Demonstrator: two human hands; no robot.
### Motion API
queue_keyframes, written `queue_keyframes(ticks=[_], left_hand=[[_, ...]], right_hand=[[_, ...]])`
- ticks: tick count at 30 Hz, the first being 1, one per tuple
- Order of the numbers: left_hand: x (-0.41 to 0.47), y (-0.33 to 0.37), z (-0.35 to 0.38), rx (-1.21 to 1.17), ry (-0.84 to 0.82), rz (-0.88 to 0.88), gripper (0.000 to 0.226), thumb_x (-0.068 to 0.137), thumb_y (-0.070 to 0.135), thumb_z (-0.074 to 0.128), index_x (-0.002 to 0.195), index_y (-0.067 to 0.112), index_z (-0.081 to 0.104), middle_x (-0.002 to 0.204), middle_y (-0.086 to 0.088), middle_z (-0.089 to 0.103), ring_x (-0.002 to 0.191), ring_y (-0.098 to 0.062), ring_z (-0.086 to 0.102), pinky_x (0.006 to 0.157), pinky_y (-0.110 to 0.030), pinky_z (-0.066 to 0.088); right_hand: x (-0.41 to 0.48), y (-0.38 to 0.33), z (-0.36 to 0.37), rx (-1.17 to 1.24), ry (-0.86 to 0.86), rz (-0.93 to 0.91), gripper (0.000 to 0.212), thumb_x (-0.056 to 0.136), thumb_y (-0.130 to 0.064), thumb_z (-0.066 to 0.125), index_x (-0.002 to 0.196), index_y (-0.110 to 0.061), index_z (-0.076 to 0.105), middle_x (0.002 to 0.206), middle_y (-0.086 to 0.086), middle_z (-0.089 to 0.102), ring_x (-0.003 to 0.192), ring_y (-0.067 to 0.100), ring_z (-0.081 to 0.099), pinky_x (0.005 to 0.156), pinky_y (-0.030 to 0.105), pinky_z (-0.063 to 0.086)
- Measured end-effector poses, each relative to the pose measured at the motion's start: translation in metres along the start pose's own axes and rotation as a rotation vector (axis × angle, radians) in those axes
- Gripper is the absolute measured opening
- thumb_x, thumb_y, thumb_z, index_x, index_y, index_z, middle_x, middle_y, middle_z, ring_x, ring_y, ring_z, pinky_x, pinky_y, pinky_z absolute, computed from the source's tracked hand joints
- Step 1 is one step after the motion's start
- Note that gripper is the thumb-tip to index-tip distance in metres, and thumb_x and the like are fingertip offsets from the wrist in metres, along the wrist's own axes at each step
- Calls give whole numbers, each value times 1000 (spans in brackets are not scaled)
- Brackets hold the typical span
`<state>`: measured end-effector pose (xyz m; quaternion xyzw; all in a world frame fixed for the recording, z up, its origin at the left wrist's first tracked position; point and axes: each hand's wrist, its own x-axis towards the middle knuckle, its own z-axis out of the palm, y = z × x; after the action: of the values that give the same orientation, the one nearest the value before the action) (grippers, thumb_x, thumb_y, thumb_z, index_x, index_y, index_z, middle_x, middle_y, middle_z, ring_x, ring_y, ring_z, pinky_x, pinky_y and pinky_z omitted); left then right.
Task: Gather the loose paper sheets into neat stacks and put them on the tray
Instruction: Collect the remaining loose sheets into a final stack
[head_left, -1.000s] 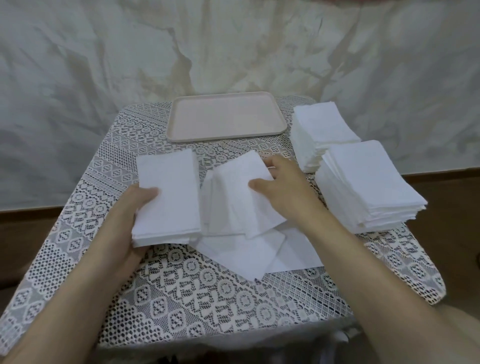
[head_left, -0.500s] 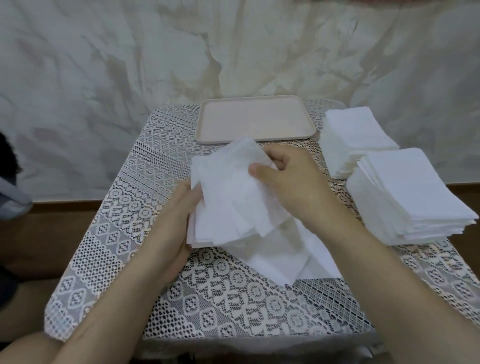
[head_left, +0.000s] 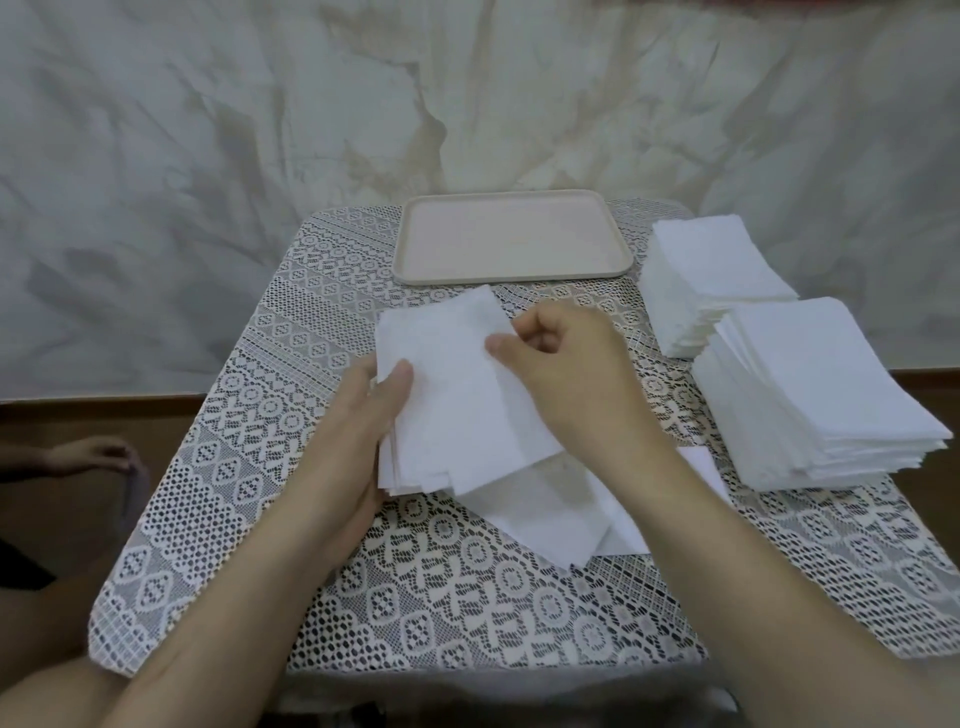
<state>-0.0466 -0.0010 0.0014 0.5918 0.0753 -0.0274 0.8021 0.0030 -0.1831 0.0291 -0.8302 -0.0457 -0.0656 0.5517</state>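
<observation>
Left hand (head_left: 363, 415) grips sheet bundle (head_left: 457, 395) at its 9 o'clock edge, thumb on top. Right hand (head_left: 561, 374) pinches bundle's 3 o'clock edge, fingers curled. Bundle mid-table, edges uneven. Loose sheets (head_left: 545, 514) flat on lace cloth (head_left: 291, 353) at bundle's 5 o'clock. Tray (head_left: 514, 239) at table's 12 o'clock. Far stack (head_left: 717, 270) at 2 o'clock, near stack (head_left: 821, 395) at 3 o'clock.

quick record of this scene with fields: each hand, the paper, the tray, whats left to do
left hand: grips the held stack at its left edge, thumb on top
right hand: pinches the held stack's upper right edge
loose sheets: askew on the table, partly under the held stack
side stacks: far stack and near stack on the table's right, off the tray
tray: at the table's far edge, no paper on it
left to do: square the held stack, gather the loose sheets, load the tray
</observation>
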Motion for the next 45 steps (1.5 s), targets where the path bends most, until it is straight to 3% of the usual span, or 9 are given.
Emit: queue_keyframes(ticks=[7,11,17,24,31,35,40,43,45], left_hand=[[4,4,-11,74,98,12,38,97,22,66,135,20,60,114,-2,80,98,-21,79,66,-30,63],[11,14,-33,50,201,-30,31,101,25,65,130,15,63,108,-2,81,99,-24,78,61,-28,62],[9,11,-39,63,149,-48,42,96,30,66,136,20,61,120,-3,79,108,-24,77,75,-34,66],[7,12,-38,34,133,-36,40,96,27,66,136,18,62,121,-4,78,107,-24,77,70,-29,64],[5,12,-35,35,135,-37,35,100,25,64,133,17,62,118,-4,79,103,-21,78,68,-29,64],[6,11,-32,44,135,-38,32,101,24,63,132,17,63,114,-3,80,96,-19,79,65,-27,63],[6,10,-32,48,132,-40,36,100,24,63,135,15,61,116,-5,79,99,-21,78,66,-29,63],[6,11,-32,42,129,-40,34,101,24,63,133,14,61,111,-3,80,95,-19,79,64,-28,63],[5,12,-32,45,126,-35,30,102,23,62,131,14,62,107,-1,81,91,-17,79,62,-27,62]], right_hand=[[-3,8,11,-28,-38,91,23,93,-42,70,81,-23,66,72,-8,68,66,13,63,67,37,54],[10,29,-13,-452,-74,152,20,93,-42,69,86,-23,66,83,-9,67,85,20,65,73,31,41],[15,34,-6,-641,-110,210,36,89,-53,69,91,-18,61,94,5,69,93,32,65,81,39,52],[17,35,-8,-558,-164,209,19,94,-32,71,79,-22,63,93,4,73,95,31,67,78,33,48],[27,35,-29,-380,-213,106,15,95,-25,68,85,-26,56,76,-10,59,72,13,54,64,31,37],[28,44,-33,-194,-189,160,23,90,-15,70,95,-31,55,84,-8,61,73,16,57,67,30,41],[24,46,-35,-157,-170,320,32,90,-17,69,119,-16,56,110,7,69,95,25,68,67,33,51],[19,42,-32,-281,-192,317,27,86,-15,65,108,1,67,80,11,75,66,23,62,55,26,39],[15,36,-26,-397,-215,290,27,87,-28,70,99,-4,68,75,10,75,66,26,68,56,28,44]])
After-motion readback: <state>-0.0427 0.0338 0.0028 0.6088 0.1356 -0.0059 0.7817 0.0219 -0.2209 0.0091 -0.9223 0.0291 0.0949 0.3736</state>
